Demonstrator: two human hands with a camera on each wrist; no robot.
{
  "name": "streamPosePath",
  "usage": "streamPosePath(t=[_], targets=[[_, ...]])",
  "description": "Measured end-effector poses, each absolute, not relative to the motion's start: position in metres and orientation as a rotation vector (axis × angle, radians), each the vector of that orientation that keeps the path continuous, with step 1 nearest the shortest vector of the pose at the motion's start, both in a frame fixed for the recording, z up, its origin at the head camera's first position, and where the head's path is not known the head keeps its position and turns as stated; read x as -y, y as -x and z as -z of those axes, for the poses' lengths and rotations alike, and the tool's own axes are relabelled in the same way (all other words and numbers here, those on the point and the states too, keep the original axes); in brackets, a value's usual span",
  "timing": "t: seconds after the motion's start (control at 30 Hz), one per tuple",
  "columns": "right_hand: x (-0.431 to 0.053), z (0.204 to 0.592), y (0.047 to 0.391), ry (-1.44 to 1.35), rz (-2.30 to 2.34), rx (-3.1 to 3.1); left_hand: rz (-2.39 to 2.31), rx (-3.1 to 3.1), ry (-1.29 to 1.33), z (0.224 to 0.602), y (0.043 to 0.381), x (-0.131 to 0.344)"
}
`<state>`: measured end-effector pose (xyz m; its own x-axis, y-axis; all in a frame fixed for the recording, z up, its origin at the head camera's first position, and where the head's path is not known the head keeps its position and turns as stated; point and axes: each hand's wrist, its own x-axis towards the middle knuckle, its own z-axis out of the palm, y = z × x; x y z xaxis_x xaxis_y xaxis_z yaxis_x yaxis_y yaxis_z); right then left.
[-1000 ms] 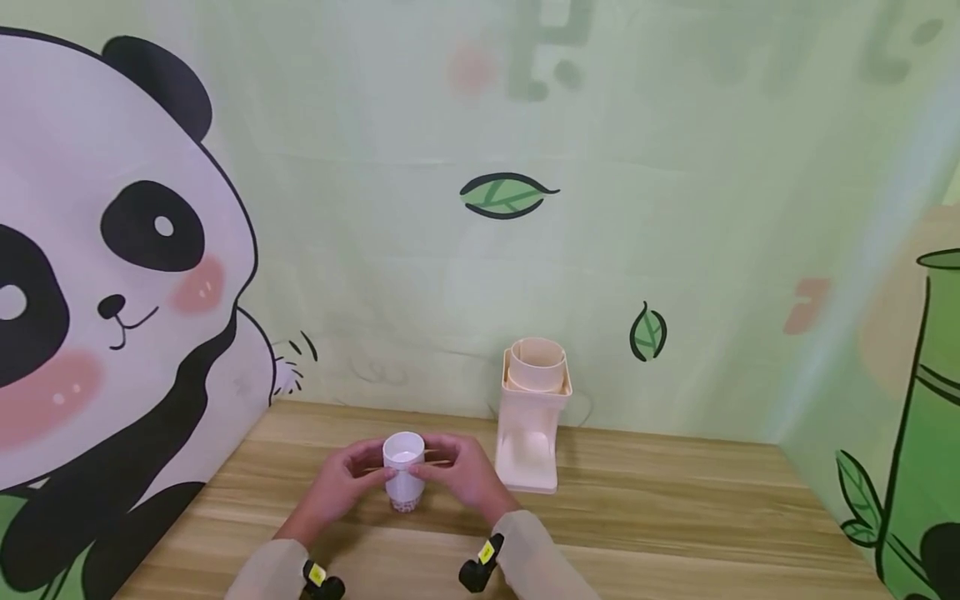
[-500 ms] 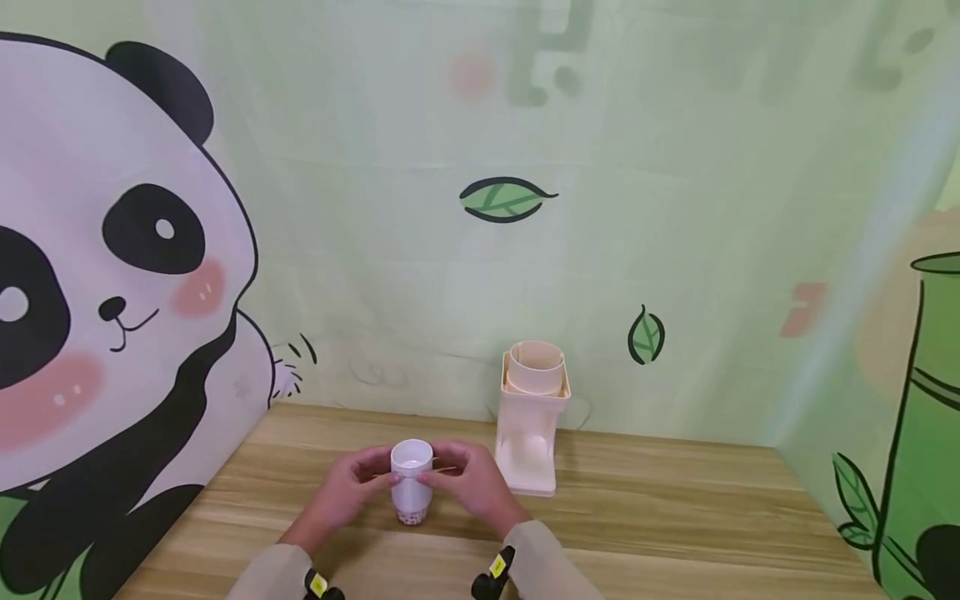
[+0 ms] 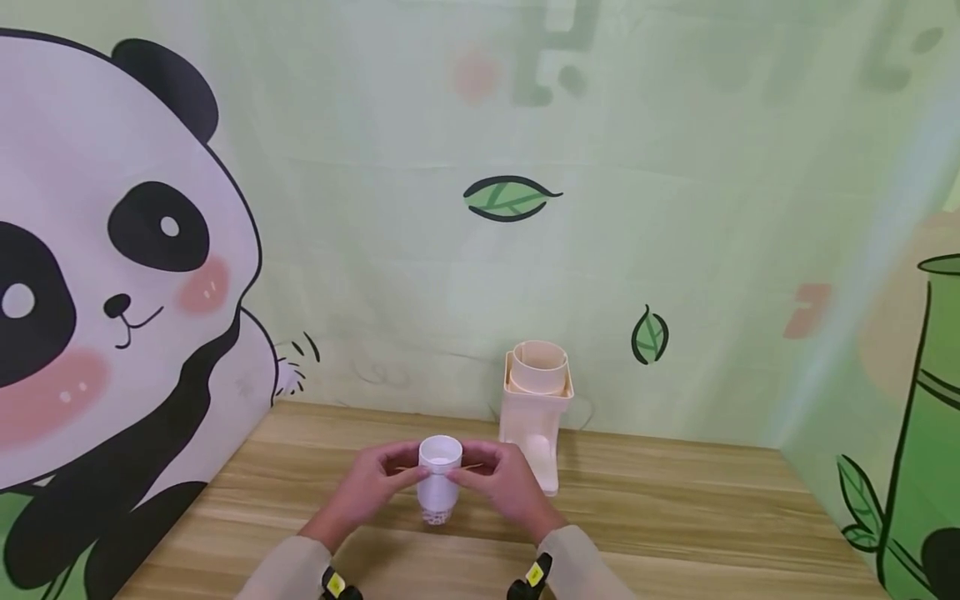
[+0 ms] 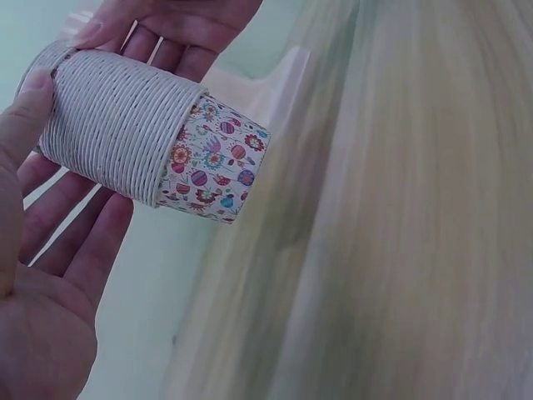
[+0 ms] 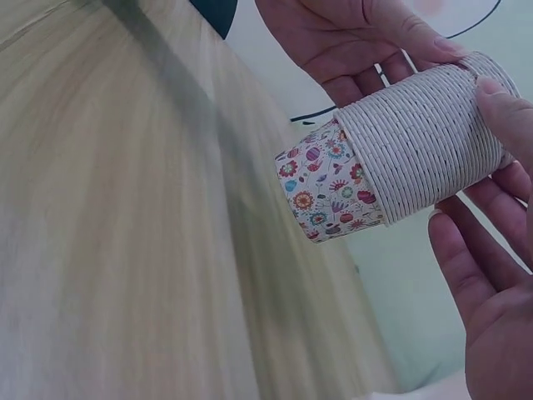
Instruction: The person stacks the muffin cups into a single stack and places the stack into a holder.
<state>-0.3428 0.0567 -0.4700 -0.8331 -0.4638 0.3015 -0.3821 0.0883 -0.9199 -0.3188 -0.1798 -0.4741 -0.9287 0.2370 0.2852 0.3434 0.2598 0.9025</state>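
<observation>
A stack of nested paper cups is held upright between both hands, mouth up, over the wooden table. Its many white rims form a ribbed sleeve; the lowest cup shows a colourful flower print. My left hand grips the upper left side, thumb on the near face and fingers behind. On the opposite side my right hand holds it the same way, thumb near the rim. Both hands' fingers are partly hidden behind the stack in the head view.
A pale pink stand with a round open-topped tube stands behind my right hand, near the table's back edge. Beyond the wooden table hangs a green printed backdrop with a panda drawing.
Both hands have carried the cup stack to the right, bringing my right hand in front of the pink stand's base. The grip on the cups looks the same.
</observation>
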Motion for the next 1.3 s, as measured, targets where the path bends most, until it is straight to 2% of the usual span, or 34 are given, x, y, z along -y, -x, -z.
streamPosePath(t=[0.87,1.3], targets=[[-0.119,0.413,0.341,0.822,1.897,-2.407,1.735,2.437,0.601,0.415,0.330,0.115],[-0.141,0.378,0.348,0.759,1.841,-2.539,1.685,2.431,0.690,0.380,0.348,0.093]])
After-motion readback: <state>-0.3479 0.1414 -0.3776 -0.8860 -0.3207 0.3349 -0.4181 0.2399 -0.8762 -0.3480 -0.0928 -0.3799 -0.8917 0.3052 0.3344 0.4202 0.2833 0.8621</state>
